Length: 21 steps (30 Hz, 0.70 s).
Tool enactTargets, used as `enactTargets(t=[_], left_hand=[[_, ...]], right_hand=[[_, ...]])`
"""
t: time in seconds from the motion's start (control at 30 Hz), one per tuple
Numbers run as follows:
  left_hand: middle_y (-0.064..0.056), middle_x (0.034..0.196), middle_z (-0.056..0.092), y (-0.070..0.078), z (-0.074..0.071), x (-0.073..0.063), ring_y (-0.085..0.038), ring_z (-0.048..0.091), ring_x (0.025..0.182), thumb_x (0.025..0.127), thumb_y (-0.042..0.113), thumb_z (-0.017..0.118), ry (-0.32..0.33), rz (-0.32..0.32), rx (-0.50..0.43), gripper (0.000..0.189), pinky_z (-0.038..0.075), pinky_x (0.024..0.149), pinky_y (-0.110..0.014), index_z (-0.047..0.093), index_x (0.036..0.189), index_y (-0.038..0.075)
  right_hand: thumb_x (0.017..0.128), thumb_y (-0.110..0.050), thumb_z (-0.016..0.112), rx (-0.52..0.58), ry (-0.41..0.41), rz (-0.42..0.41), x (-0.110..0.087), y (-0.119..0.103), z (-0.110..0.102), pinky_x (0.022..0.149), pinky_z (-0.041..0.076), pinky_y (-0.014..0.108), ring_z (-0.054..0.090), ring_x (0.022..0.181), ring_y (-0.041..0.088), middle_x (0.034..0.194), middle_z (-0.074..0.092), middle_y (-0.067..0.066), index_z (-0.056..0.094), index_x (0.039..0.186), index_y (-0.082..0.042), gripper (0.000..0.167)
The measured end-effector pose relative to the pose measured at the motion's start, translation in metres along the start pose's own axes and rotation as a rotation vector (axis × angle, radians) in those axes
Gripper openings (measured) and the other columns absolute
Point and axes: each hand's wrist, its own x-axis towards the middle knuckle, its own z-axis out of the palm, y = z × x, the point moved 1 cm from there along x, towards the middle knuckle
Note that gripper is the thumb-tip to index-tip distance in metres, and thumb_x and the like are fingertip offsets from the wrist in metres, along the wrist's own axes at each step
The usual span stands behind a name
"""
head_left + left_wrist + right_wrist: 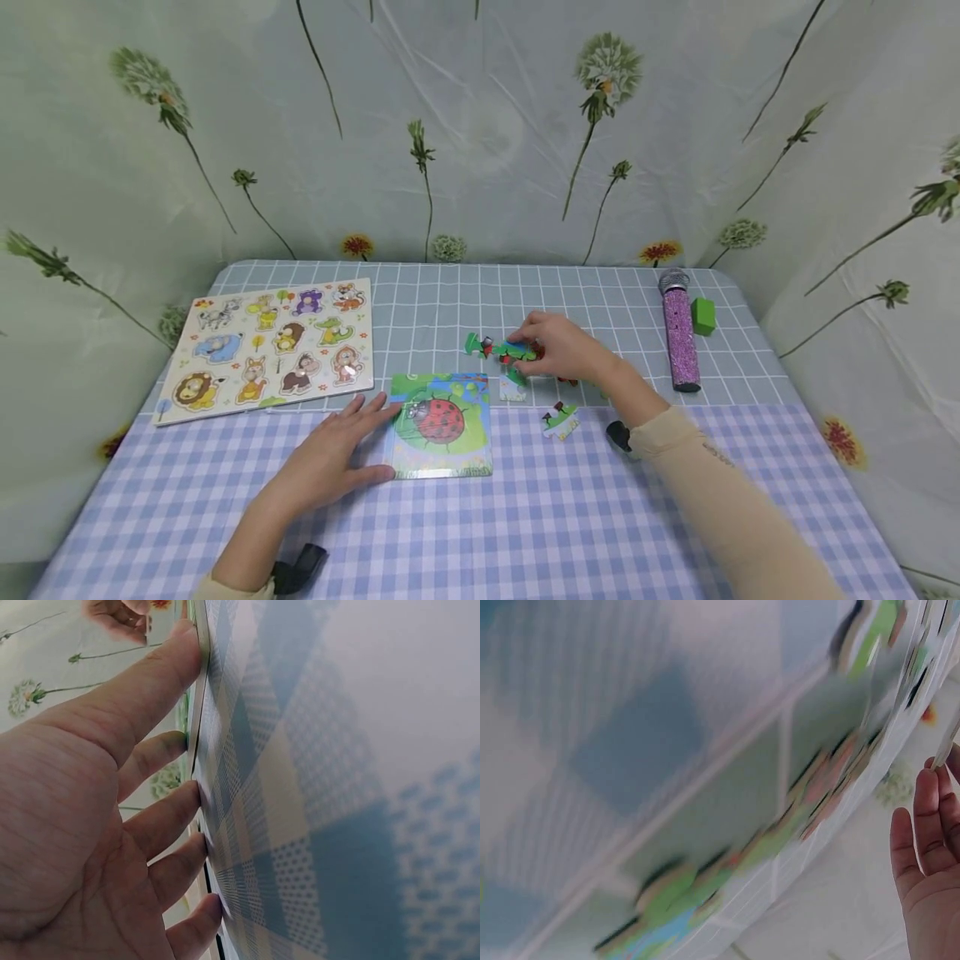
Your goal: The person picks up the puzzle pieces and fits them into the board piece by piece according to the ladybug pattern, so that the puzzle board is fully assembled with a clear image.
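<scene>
Your right hand (558, 346) pinches a likely light, stiff puzzle piece (948, 740); hold its edges. Your left hand (330, 454) lies relaxed.

Room is opening on the worktop (517, 537) in front of the card (441, 425) and between the mic (682, 337) and right grip (557, 345). The left grip (333, 457) is blocking the card's left; pieces (560, 423) are crowding its right. The board (362, 337) is barring the back left.

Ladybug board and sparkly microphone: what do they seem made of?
The ladybug board looks flat and stiff, perhaps wood or card; its printed face shines. The microphone has a speckled purple-pink body, perhaps glittered plastic, and a silvery head, probably metal.
</scene>
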Motion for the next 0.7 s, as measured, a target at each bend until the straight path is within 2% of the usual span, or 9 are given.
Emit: enactTargets(t=[0.1,0.2,0.3,0.47,0.7], left_hand=[[-0.012,0.172,0.041,0.0,0.001,-0.001,-0.051,0.035,0.158,0.087,0.043,0.088,0.004,0.001,-0.004,0.087,0.032,0.121,-0.079,0.05,0.162,0.023],[-0.013,0.172,0.041,-0.001,0.001,-0.001,-0.051,0.035,0.158,0.087,0.043,0.088,0.007,0.004,0.001,0.087,0.033,0.12,-0.079,0.05,0.162,0.023],[-0.012,0.172,0.041,-0.001,0.001,0.0,-0.05,0.035,0.158,0.087,0.043,0.089,0.007,0.006,0.006,0.087,0.033,0.12,-0.079,0.05,0.162,0.023],[-0.012,0.172,0.041,-0.001,0.001,0.001,-0.05,0.035,0.159,0.087,0.045,0.088,0.001,0.001,0.006,0.088,0.032,0.121,-0.079,0.049,0.163,0.024],[-0.011,0.172,0.042,-0.001,0.001,0.001,-0.05,0.036,0.158,0.086,0.044,0.089,0.003,0.0,0.01,0.088,0.033,0.12,-0.079,0.05,0.162,0.024]], right_hand=[[0.091,-0.022,0.083,-0.025,-0.013,-0.049,0.003,-0.01,0.006,0.074,0.055,0.027,0.063,0.083,0.015,0.108,0.072,0.007,0.08,0.124,-0.005,0.038],[0.091,-0.022,0.083,-0.041,-0.027,-0.083,0.007,-0.021,0.011,0.082,0.061,0.032,0.071,0.093,0.018,0.111,0.074,0.007,0.08,0.124,-0.005,0.037],[0.092,-0.023,0.083,-0.05,-0.066,-0.086,0.01,-0.032,0.016,0.089,0.063,0.036,0.072,0.1,0.019,0.114,0.074,0.006,0.08,0.123,-0.007,0.035],[0.095,-0.028,0.082,-0.081,-0.133,-0.078,0.017,-0.051,0.026,0.095,0.062,0.036,0.071,0.106,0.018,0.117,0.073,0.003,0.08,0.124,-0.009,0.035],[0.095,-0.03,0.082,-0.125,-0.165,-0.12,0.028,-0.068,0.038,0.091,0.061,0.031,0.068,0.106,0.019,0.12,0.074,0.005,0.08,0.124,-0.01,0.036]])
